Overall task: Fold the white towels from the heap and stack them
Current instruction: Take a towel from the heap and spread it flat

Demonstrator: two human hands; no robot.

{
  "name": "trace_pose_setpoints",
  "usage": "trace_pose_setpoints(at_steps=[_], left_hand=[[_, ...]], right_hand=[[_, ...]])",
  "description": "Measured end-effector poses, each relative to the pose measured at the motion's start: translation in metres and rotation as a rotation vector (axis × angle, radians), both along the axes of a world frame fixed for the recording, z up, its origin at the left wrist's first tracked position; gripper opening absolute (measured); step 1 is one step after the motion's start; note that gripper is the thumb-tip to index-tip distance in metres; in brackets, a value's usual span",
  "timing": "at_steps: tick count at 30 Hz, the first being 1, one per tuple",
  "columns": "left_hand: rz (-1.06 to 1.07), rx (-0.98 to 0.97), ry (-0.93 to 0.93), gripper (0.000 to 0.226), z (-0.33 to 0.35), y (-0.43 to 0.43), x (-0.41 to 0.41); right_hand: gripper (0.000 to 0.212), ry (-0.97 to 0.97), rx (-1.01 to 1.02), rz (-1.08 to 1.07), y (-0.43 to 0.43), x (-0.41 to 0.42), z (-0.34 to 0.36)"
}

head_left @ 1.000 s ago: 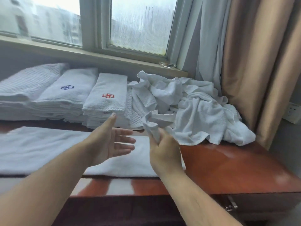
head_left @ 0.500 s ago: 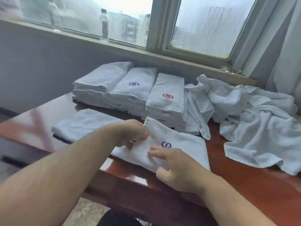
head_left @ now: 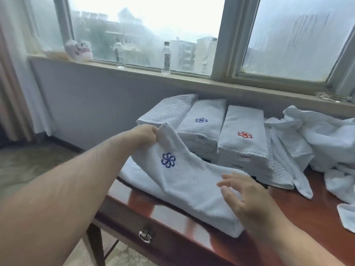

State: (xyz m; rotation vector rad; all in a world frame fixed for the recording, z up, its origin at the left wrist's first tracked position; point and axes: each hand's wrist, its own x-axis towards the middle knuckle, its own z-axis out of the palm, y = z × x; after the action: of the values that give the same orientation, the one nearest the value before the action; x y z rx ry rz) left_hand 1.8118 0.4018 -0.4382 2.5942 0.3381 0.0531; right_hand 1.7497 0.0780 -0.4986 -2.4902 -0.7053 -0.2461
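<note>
While the left hand pinches the towel corner, the right hand is spread over it.

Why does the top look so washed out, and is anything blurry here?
Head view: daylight through the window bleaches the sky and backlights the room; head view: the right hand is motion-blurred, the left hand pinching the blue-logo towel sharper; head view: the wide lens slants the window frame, and the wooden table shows soft glare.
</note>
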Motion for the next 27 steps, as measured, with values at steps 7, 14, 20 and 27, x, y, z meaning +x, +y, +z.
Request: trace_pose_setpoints(at_steps=[7,14,20,27], left_hand=[[0.161,0.106,-0.032,0.024,-0.027,0.067,-0.007],[0.325,0.082,-0.017,0.019,-0.081,0.091,-0.012],[0.441,0.124,-0.345,0.044,-0.1,0.077,-0.021],[-0.308,0.251,-0.182,0.049,-0.097,0.042,-0.012]], right_hand=[[0.028,0.023,-0.124,0.111,0.043,0.019,-0.007],[0.033,0.062,0.132,-0.174,0.059,0.023,-0.027],[0.058,0.755,0.789,-0.485,0.046,0.031,-0.019],[0.021,1.034,0.792,-0.154,0.066,0.015,-0.011]])
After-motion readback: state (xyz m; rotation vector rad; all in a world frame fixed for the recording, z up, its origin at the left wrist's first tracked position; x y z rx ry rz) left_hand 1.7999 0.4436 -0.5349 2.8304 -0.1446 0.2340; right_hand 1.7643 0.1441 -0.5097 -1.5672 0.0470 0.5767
